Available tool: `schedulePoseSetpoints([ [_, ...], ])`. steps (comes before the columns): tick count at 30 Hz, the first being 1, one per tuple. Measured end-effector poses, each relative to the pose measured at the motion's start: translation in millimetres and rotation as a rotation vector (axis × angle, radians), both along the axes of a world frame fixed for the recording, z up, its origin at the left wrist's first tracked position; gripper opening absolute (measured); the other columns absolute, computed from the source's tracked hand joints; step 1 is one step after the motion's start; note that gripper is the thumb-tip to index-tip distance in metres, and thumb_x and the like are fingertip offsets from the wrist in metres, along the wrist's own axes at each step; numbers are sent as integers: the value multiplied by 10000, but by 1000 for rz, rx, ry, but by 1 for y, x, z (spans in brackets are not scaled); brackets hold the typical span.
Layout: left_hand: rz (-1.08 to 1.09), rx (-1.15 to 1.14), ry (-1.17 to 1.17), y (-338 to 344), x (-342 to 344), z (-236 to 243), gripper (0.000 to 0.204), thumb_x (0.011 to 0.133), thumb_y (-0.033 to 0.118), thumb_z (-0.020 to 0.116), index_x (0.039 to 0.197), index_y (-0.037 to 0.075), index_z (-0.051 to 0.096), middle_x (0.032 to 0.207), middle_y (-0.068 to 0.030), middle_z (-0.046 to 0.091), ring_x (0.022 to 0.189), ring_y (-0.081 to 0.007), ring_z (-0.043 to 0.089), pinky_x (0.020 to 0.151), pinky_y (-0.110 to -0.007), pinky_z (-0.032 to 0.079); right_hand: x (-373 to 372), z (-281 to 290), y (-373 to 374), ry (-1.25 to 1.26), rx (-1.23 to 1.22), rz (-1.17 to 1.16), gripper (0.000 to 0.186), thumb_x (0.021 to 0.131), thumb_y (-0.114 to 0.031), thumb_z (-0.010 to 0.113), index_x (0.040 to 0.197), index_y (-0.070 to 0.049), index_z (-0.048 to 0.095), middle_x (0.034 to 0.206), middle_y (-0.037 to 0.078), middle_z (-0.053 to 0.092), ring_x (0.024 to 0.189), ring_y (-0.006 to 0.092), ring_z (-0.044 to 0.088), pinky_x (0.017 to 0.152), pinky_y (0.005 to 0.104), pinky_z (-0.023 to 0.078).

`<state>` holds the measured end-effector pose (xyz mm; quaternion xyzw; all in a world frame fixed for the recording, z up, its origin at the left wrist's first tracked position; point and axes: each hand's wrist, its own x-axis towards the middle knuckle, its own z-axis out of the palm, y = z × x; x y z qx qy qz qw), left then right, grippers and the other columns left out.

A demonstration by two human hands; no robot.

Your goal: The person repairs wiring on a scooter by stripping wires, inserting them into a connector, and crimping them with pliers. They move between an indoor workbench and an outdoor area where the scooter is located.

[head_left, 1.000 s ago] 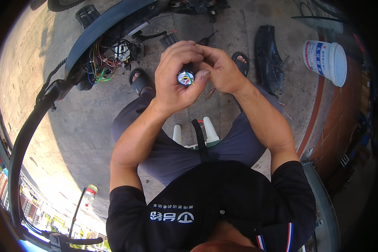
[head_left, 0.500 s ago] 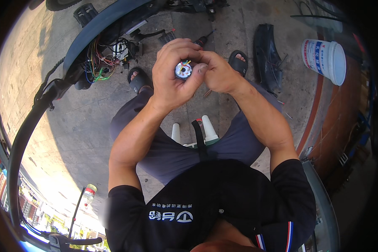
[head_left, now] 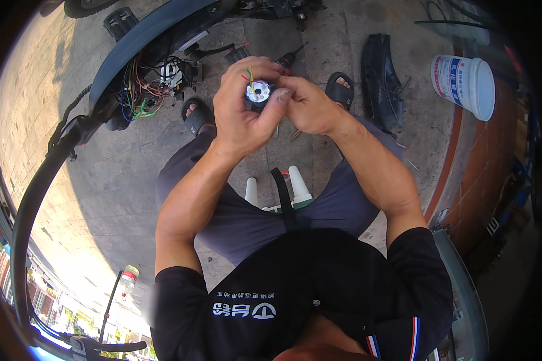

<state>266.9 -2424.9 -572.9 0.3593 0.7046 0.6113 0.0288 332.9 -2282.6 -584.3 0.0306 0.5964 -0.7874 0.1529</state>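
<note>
Head view: I find my left hand closed around the round white-faced part in front of me, fingers curled and thumb pressed alongside, its face upward, apparently to keep the coloured wires clear. My right hand sits against it, seemingly steadying; whether its bent fingers pinch anything, I cannot tell.
</note>
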Motion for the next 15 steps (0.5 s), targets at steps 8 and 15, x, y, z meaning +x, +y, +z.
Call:
schedulePoseSetpoints([
  [8,98,53,-125,1,0,-3,312,728,137,733,986,13,609,979,-129,650,917,-265,620,821,-346,477,1,3,-3,-153,-156,20,250,991,-214,442,907,-35,595,703,-5,538,626,68,481,565,228,393],
  [15,66,37,-258,-3,3,2,307,818,158,679,1053,-12,578,1037,-133,631,919,-198,605,806,-311,479,-1,11,-6,-276,-177,44,306,994,-259,429,881,-31,600,699,15,555,589,74,485,543,223,391],
])
